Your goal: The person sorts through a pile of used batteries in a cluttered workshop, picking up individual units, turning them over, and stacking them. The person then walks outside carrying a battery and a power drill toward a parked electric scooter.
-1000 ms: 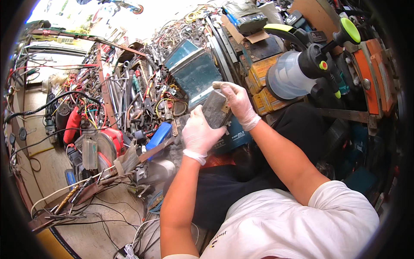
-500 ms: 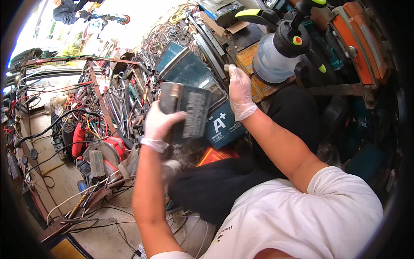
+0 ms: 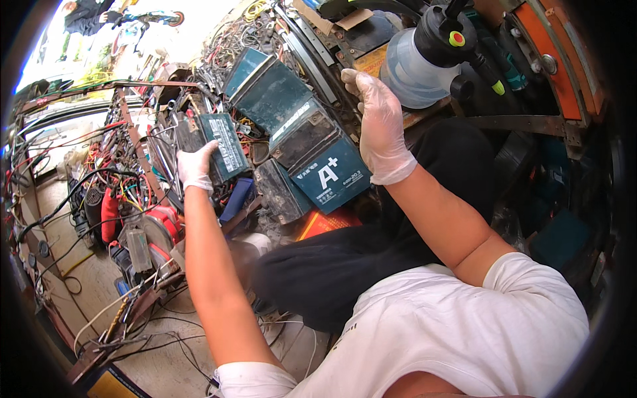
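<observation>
My left hand (image 3: 197, 166), in a thin white glove, grips a dark teal battery (image 3: 225, 142) by its near side, the thumb lying over its top. It is over the tools and wires left of the other batteries. My right hand (image 3: 383, 126), also gloved, is raised beside the stack with its fingers loosely bent and nothing visible in them. Below and left of it lies a teal battery (image 3: 328, 176) with large white lettering. Another teal battery (image 3: 272, 96) is behind that one. A dusty battery (image 3: 284, 192) stands tilted at the near left of the stack.
A sprayer (image 3: 424, 66) with a clear tank stands at the right, by an orange metal box (image 3: 544, 66). Tangled wires (image 3: 245, 40) fill the back. A red disc-shaped power tool (image 3: 162, 229) sits at the left, near loose cables. A red box (image 3: 325, 222) lies by my leg.
My left hand has carried the battery left, away from the stack, uncovering the dusty battery beneath. My right hand has turned slightly and stays raised. The whole view has shifted a little.
</observation>
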Motion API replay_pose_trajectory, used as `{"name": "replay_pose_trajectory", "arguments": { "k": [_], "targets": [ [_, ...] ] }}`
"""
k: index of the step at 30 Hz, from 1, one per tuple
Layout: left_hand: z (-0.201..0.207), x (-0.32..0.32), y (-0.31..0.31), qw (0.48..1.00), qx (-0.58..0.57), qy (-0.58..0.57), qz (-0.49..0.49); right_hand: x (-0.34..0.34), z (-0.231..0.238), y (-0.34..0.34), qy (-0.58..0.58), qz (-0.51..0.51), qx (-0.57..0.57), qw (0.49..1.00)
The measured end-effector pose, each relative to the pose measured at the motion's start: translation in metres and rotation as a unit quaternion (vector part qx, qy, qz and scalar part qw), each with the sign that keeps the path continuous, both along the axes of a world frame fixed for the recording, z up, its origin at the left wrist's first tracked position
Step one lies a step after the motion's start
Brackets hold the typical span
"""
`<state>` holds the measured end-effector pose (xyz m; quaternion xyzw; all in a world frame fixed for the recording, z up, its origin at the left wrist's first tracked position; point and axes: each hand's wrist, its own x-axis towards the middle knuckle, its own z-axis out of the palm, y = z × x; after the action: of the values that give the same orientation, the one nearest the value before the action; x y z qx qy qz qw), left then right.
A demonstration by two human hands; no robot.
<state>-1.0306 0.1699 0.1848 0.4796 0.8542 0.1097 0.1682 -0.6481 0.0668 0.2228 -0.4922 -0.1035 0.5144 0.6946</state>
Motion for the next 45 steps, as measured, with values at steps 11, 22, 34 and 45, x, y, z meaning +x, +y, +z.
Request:
{"name": "replay_pose_trajectory", "arguments": {
  "k": [11, 22, 34, 45],
  "targets": [
    [-0.127, -0.011, -0.045, 0.995, -0.080, -0.058, 0.006, -0.020, -0.048, 0.012, -0.062, 0.068, -0.094, 0.991],
    [-0.070, 0.189, -0.229, 0.780, -0.017, -0.579, 0.236, -0.052, -0.212, -0.010, -0.386, 0.335, -0.361, 0.780],
    [-0.149, 0.186, -0.258, 0.608, -0.053, -0.626, 0.485, -0.040, -0.226, -0.012, -0.299, 0.397, -0.303, 0.813],
    [-0.132, 0.205, -0.276, 0.510, 0.022, -0.655, 0.557, -0.031, -0.165, -0.046, -0.289, 0.228, -0.165, 0.915]
  ]
}}
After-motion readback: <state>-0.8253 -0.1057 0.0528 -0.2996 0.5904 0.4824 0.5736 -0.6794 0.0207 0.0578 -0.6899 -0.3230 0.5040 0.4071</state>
